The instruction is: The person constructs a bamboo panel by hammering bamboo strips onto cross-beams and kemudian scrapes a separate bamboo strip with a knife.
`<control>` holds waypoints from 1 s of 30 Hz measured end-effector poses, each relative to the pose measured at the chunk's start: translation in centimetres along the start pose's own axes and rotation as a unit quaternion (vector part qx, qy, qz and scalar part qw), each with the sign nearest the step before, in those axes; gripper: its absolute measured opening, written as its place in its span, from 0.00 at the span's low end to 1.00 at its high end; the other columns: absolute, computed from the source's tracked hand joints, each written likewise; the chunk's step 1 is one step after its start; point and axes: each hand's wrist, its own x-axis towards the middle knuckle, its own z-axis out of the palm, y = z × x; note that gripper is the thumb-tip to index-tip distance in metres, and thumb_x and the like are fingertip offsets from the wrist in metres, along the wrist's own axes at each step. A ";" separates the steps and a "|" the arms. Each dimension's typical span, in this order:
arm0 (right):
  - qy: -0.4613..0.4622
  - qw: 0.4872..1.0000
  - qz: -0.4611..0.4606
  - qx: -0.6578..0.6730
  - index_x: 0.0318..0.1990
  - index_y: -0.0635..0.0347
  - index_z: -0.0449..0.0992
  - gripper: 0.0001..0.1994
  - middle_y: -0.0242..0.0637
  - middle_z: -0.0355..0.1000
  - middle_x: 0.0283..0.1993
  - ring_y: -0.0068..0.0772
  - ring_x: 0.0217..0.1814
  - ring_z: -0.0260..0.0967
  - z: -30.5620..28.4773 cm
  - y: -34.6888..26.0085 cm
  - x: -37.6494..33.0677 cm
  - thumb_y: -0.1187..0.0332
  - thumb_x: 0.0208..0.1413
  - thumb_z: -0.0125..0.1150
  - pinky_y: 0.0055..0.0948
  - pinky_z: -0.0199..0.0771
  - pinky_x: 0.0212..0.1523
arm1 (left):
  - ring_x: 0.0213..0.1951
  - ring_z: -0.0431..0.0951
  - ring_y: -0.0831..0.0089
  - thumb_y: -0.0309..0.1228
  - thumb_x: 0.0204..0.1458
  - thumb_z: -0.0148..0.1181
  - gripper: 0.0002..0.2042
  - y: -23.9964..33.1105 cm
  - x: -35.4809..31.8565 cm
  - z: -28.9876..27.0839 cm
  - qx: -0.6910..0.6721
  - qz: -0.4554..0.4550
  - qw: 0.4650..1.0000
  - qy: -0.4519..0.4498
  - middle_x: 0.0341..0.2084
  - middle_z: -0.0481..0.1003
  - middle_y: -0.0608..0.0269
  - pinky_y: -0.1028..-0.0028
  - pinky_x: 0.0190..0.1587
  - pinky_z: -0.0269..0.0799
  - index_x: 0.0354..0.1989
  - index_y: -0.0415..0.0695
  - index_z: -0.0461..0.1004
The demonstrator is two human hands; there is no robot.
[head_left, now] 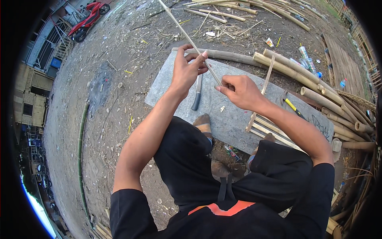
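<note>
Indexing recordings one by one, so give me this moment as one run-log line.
Left hand: holds thin pale bamboo strip | Right hand: pinches near strip's lower end | On flat grey board: black-handled metal knife

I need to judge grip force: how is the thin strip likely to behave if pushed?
The thin strip is probably stiff but springy: its far length runs nearly straight beyond the left hand. It looks light, being so slender. Pushed hard sideways, it might crack, perhaps near the knot-like bump toward the picture's top edge.
</note>
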 end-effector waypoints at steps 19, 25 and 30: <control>-0.044 0.996 0.064 0.050 0.26 0.64 0.70 0.18 0.39 0.60 0.16 0.28 0.20 0.60 -0.4 4.6 -0.1 0.58 0.61 0.56 0.32 0.61 0.26 | 0.22 0.65 0.81 0.24 0.55 0.56 0.28 -1.0 0.3 -1.4 0.134 -0.107 0.984 0.038 0.28 0.65 0.62 0.78 0.22 0.63 0.65 0.37 0.55; 0.002 0.994 0.047 -0.096 0.31 0.60 0.76 0.14 0.51 0.72 0.25 0.57 0.33 0.71 -1.1 8.1 0.0 0.58 0.59 0.54 0.49 0.67 0.33 | 0.20 0.69 0.75 0.21 0.51 0.54 0.30 -1.5 0.7 -3.1 0.151 -0.105 0.982 0.041 0.30 0.67 0.58 0.72 0.22 0.68 0.64 0.39 0.55; 0.025 0.988 0.011 -0.151 0.31 0.57 0.75 0.12 0.47 0.73 0.29 0.56 0.35 0.72 -2.2 10.5 -0.7 0.59 0.59 0.54 0.49 0.70 0.34 | 0.20 0.70 0.74 0.21 0.50 0.54 0.29 -1.5 0.8 -2.6 0.169 -0.118 0.978 0.035 0.29 0.67 0.59 0.71 0.21 0.68 0.63 0.39 0.57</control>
